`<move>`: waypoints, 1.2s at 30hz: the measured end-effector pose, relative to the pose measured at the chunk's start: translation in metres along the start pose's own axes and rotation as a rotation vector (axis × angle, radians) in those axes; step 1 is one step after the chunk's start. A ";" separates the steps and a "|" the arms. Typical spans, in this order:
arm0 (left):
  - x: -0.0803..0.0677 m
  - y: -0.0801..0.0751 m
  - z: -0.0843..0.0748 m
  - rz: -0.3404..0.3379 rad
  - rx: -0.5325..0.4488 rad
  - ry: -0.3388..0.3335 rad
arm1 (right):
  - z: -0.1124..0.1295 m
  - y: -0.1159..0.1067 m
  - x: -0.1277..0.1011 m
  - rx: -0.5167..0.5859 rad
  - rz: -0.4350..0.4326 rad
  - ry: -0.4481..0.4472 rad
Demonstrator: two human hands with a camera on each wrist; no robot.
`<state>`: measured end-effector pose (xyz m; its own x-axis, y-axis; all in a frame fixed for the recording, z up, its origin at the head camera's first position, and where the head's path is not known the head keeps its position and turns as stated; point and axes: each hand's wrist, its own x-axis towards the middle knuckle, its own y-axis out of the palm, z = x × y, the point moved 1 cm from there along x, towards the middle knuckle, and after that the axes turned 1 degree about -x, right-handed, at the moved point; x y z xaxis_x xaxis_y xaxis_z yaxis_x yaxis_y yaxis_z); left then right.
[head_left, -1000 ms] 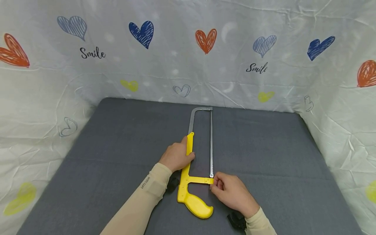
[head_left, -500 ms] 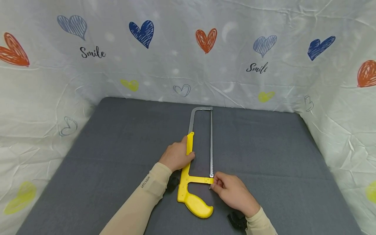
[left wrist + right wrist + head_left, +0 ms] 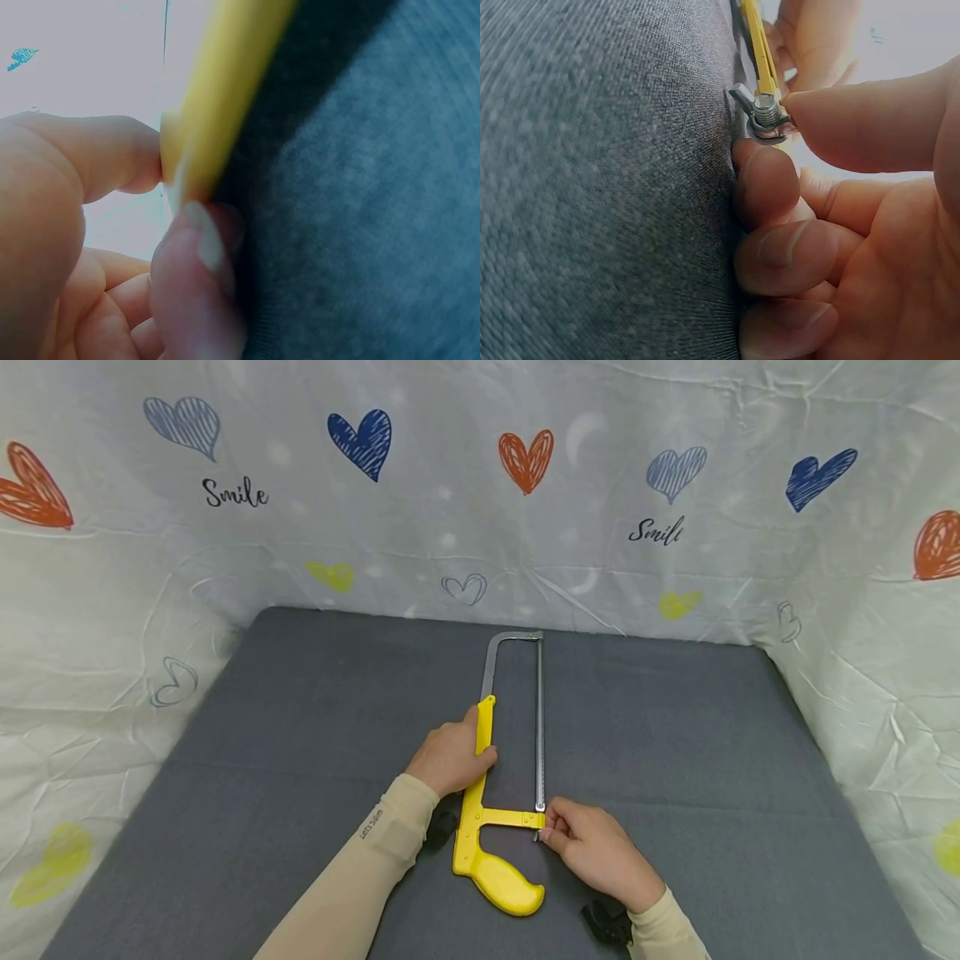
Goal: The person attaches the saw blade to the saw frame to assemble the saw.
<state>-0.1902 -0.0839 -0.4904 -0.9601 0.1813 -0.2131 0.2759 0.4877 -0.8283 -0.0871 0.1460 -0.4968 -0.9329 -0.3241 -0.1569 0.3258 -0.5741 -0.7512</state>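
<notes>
Hacksaw (image 3: 498,793) with a yellow frame and handle lies flat on the grey table (image 3: 300,760), near its middle, blade end pointing away from the person. Seen from the head, the left hand (image 3: 450,760) is wrapped round the long yellow back bar, thumb over the top, pinning the frame down. The right hand (image 3: 596,852) sits at the near end of the blade (image 3: 539,727), fingertips closed on the fitting where the blade meets the yellow cross arm.

In the left wrist view, the thumb (image 3: 199,277) and a curled finger clamp the yellow bar against the cloth. That hold looks firm, and it should be kept low so the frame cannot rock.

In the right wrist view, the thumb and forefinger (image 3: 769,184) pinch a metal wing nut (image 3: 763,112) on a threaded stud at the frame's edge, the other fingers curled underneath against the table. Turning it well likely calls for short twists on the wings, regripping each time, fingers clear of the blade teeth.
</notes>
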 end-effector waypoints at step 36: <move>-0.009 -0.011 0.052 0.016 -0.022 -0.013 | -0.026 -0.022 0.020 0.014 0.045 0.084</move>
